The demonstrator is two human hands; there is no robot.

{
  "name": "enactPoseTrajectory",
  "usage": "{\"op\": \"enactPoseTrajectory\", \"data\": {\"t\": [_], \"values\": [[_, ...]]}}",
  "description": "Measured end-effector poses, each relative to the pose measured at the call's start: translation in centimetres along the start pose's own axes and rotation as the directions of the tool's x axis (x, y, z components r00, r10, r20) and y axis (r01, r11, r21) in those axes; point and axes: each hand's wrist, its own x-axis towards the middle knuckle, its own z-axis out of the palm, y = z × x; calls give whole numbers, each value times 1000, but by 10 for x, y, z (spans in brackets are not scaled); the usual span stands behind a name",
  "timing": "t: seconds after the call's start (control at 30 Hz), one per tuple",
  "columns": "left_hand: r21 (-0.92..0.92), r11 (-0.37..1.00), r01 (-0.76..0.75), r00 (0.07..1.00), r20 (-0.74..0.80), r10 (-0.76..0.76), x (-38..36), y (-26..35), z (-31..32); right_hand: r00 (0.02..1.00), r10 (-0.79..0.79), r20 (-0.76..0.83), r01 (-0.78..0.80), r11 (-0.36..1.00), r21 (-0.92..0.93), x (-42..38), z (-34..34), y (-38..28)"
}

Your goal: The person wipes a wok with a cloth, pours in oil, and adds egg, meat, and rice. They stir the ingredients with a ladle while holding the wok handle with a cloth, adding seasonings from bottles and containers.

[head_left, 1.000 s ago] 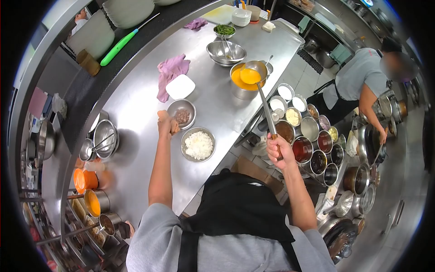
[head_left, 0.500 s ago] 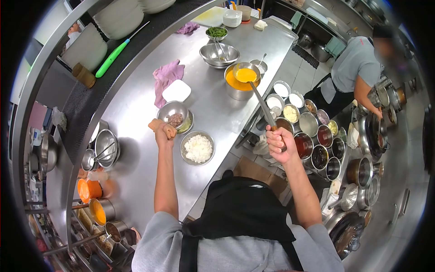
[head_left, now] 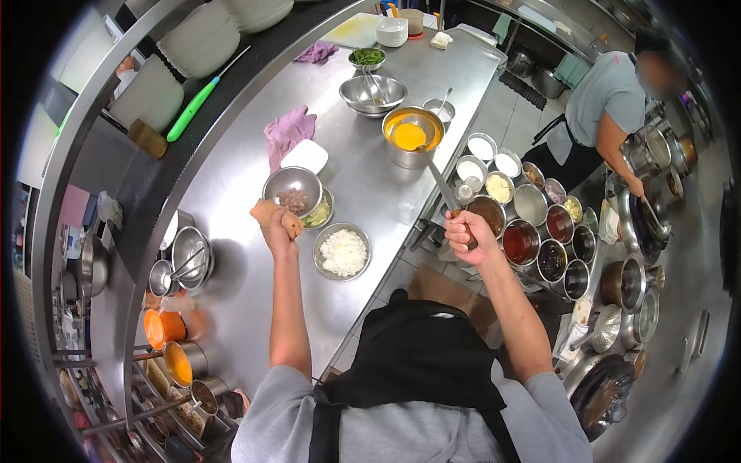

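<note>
My right hand (head_left: 472, 236) is closed around the dark handle of a long ladle (head_left: 441, 181). The ladle's bowl sits low inside a steel pot (head_left: 411, 160) of yellow-orange liquid that looks like beaten egg. With its fingers wrapped at the near rim, my left hand (head_left: 276, 230) grips a steel bowl (head_left: 275, 183) containing small brownish-pink pieces, perhaps meat. Partly beneath that bowl is another bowl (head_left: 330, 205) with pale green contents. A bowl of white rice (head_left: 343, 253) stands to the right of my left hand, on the steel counter.
Purple cloth (head_left: 289, 133) and a white square dish (head_left: 305, 157) lie beyond the bowls. Farther back are nested steel bowls (head_left: 373, 98) and green vegetables (head_left: 367, 57). Several seasoning tins (head_left: 529, 204) stand at right, near a co-worker (head_left: 606, 104). A shelf edge (head_left: 197, 166) runs along the left.
The ladle's bowl has dropped lower into the pot of yellow liquid. My left hand keeps its grip on the steel bowl. At the stove, the co-worker's hand has shifted slightly.
</note>
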Motion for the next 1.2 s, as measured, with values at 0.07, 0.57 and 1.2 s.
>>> {"op": "enactPoseTrajectory", "data": {"t": [0.07,0.57,1.2], "values": [[19,999,-26,1000,8,26,-1,-4,6,997,15,75,-23,995,95,-7,2,2],[14,997,-71,947,315,63,2,-88,179,941,-31,338,-76,951,299,-98,46,22],[367,893,261,186,888,-420,-426,-172,317,619,-718,-319,784,539,308,-429,-50,213]]}}
